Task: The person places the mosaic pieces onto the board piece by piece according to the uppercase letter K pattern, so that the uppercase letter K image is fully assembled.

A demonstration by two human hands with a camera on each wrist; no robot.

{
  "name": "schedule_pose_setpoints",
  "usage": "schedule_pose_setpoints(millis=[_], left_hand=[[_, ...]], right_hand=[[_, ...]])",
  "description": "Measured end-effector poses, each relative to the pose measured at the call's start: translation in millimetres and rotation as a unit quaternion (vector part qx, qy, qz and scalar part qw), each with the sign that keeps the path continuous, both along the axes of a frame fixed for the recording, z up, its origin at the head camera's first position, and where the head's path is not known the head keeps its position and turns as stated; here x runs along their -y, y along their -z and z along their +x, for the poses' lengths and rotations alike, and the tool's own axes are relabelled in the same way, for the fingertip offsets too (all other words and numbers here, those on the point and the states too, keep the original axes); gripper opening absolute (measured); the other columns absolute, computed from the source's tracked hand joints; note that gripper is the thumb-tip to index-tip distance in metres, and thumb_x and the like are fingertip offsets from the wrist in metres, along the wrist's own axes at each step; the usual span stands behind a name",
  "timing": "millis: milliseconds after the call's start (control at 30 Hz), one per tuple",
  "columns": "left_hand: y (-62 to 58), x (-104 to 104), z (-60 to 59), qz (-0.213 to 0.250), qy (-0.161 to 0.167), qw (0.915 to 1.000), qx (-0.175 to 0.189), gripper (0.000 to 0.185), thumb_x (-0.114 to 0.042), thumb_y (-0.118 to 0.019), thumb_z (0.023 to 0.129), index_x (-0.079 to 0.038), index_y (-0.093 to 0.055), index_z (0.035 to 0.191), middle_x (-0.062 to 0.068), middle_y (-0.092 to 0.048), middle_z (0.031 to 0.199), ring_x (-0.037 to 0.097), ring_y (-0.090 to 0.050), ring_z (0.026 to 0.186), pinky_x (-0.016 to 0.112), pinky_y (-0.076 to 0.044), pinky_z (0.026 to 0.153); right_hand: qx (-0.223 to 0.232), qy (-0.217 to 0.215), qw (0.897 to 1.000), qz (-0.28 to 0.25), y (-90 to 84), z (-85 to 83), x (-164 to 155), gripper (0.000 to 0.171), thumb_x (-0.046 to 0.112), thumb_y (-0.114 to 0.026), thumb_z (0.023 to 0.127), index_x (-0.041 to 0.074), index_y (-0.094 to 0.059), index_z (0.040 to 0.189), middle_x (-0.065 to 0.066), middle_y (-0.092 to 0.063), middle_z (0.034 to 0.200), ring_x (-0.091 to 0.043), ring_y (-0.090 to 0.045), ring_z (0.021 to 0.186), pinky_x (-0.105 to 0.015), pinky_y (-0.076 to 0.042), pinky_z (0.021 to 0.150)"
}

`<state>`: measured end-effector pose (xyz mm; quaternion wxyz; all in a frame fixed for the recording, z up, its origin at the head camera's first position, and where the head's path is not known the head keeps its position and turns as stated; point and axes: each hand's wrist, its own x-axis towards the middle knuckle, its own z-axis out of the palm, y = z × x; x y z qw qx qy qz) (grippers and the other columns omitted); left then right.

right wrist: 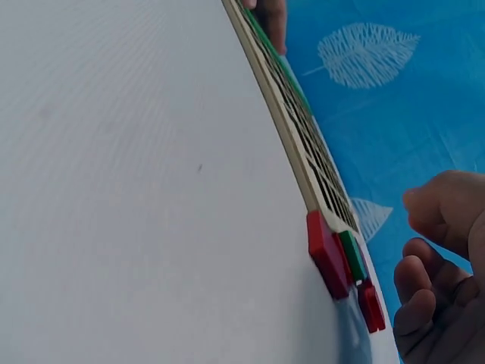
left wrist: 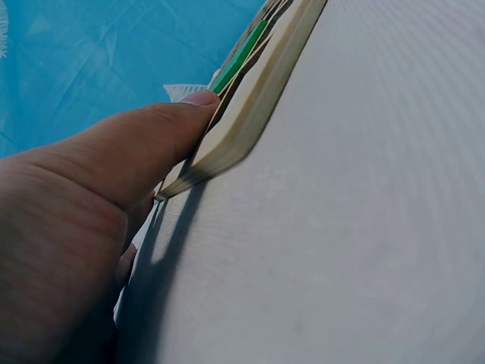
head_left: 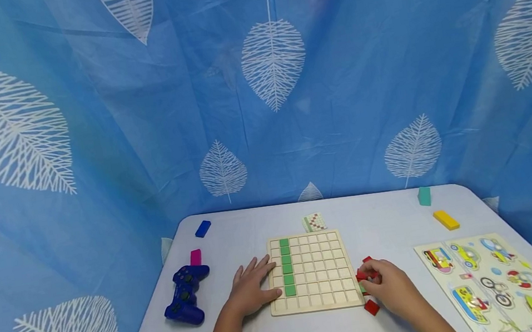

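Meanwhile, the flat left hand [head_left: 251, 290] steadies the board [head_left: 313, 272] on the table [head_left: 384, 223] as the right hand [head_left: 388, 284] pinches a red tile [head_left: 364, 275] beside it.

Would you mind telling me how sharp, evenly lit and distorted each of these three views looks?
Head view: evenly lit and sharp, wide-angle bending of the table edges. Left wrist view: the left hand fills the foreground, soft, throwing a dark shadow on the table; the wooden board edge is slightly blurred. Right wrist view: the board's rim curves from lens distortion; the red tiles are fairly sharp, the right hand soft.
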<state>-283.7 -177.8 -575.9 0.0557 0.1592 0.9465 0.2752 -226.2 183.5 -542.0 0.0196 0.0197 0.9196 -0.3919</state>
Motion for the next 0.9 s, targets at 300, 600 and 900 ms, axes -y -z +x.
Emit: schedule_pose_setpoints(millis=[300,600,900], left_hand=[[-0.3,-1.1,0.9,0.001,0.002,1.0000,0.001,0.076,-0.051,-0.079,0.089,-0.026,-0.051,0.156,-0.002,-0.035,0.171,0.034,-0.019,0.162,0.067,-0.004,0.128],[0.1,-1.0,1.4,0.003,0.001,1.0000,-0.001,0.077,-0.051,-0.079,0.089,-0.025,-0.051,0.155,-0.002,-0.035,0.171,0.034,-0.020,0.162,0.068,-0.004,0.127],[2.0,-1.0,1.2,0.003,-0.003,1.0000,-0.001,0.077,-0.051,-0.080,0.089,-0.026,-0.051,0.156,-0.003,-0.035,0.170,0.033,-0.020,0.162,0.068,-0.004,0.127]], right_hand=[[0.022,-0.029,0.999,0.010,11.5,6.6,-9.0,0.024,0.015,-0.085,0.085,0.018,-0.072,0.104,0.002,-0.061,0.101,-0.016,-0.051,0.079,-0.025,-0.044,0.061],[0.018,-0.025,0.999,0.034,16.7,0.5,-9.4,0.028,0.010,-0.084,0.083,0.014,-0.070,0.107,-0.001,-0.059,0.100,-0.016,-0.053,0.086,-0.027,-0.048,0.071],[0.027,-0.010,0.999,0.035,15.2,-0.3,-10.2,0.023,0.008,-0.079,0.085,0.013,-0.069,0.105,-0.002,-0.057,0.097,-0.017,-0.053,0.089,-0.031,-0.047,0.075]])
